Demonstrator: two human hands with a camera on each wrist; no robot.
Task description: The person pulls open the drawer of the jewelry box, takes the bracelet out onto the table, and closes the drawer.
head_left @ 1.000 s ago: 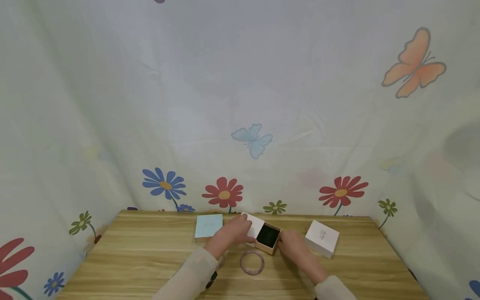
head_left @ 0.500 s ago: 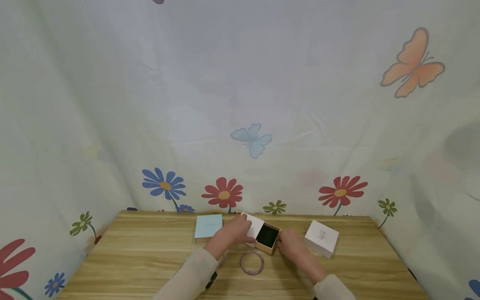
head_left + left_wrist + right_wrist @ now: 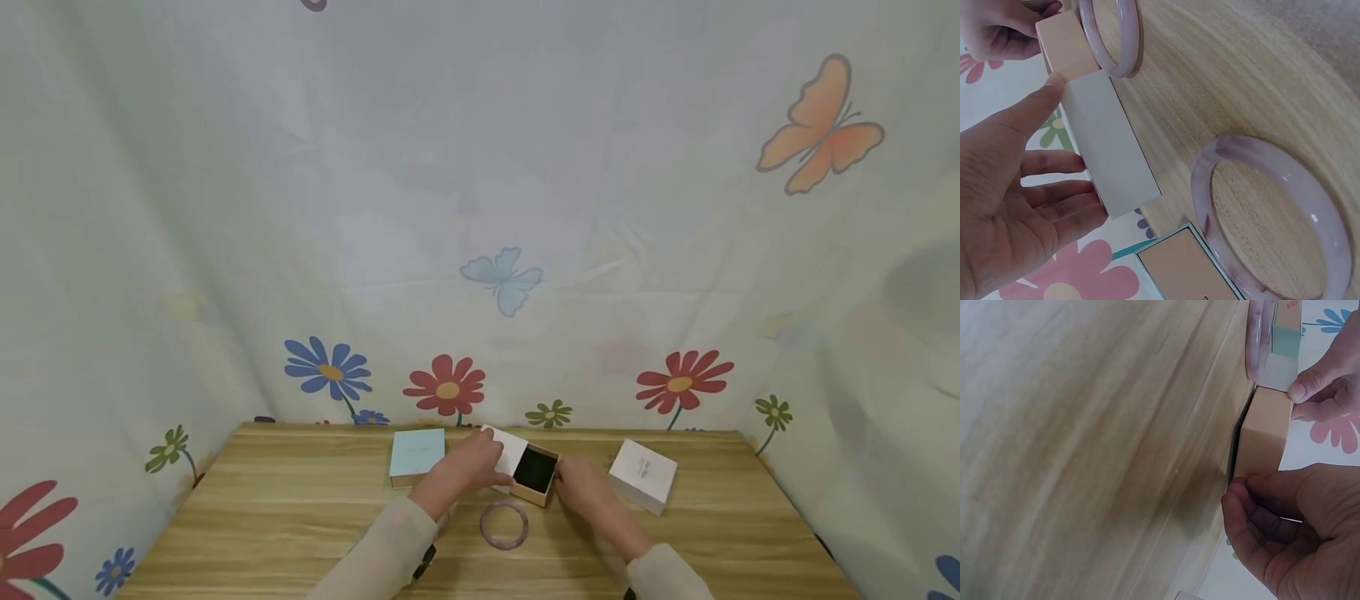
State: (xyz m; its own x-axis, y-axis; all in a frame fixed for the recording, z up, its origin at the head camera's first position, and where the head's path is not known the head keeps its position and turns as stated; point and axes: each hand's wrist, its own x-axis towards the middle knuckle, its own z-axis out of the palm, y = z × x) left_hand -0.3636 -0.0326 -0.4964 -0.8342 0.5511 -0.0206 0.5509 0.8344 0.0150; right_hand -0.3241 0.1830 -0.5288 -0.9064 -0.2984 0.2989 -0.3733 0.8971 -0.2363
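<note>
Box (image 3: 516,459) between left hand (image 3: 471,461), white sleeve (image 3: 1107,140) in grip, and right hand (image 3: 583,486), drawer (image 3: 1264,431) in pinch

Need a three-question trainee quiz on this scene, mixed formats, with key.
1. Multiple choice: the inside of the part-open drawer is
A) white
B) black
C) red
2. True or false: the left hand holds the light blue box.
3. Count: how many bangles can be seen on the table?

Key:
1. B
2. False; it holds the white sleeve that the drawer slides out of.
3. Two
</note>
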